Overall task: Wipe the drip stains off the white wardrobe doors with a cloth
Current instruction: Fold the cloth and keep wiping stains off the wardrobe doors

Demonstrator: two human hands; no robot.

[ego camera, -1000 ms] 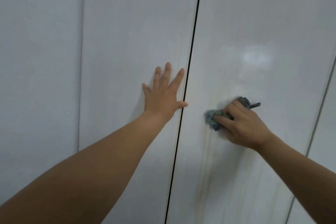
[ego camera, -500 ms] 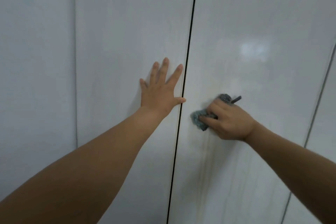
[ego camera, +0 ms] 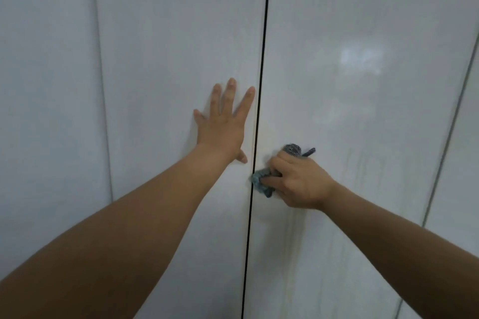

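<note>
Right grip (ego camera: 298, 181): my fingers clenched round bunched grey-blue cloth (ego camera: 260, 182), pressed to right door (ego camera: 363, 33).
Cloth: pokes out left of & above right grip; left edge just beside dark door gap (ego camera: 261, 59).
Left grip (ego camera: 223, 129): released, fingers spread flat on left door (ego camera: 168, 33), up-left of right grip, across gap.
Streaks (ego camera: 363, 171): faint vert. marks, right of right grip.

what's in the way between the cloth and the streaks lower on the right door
Nothing visible. The right hand grips the cloth against the right door, and the drip streaks run down bare panel below it. The left hand lies flat on the left door, across the gap, clear of that path.
</note>
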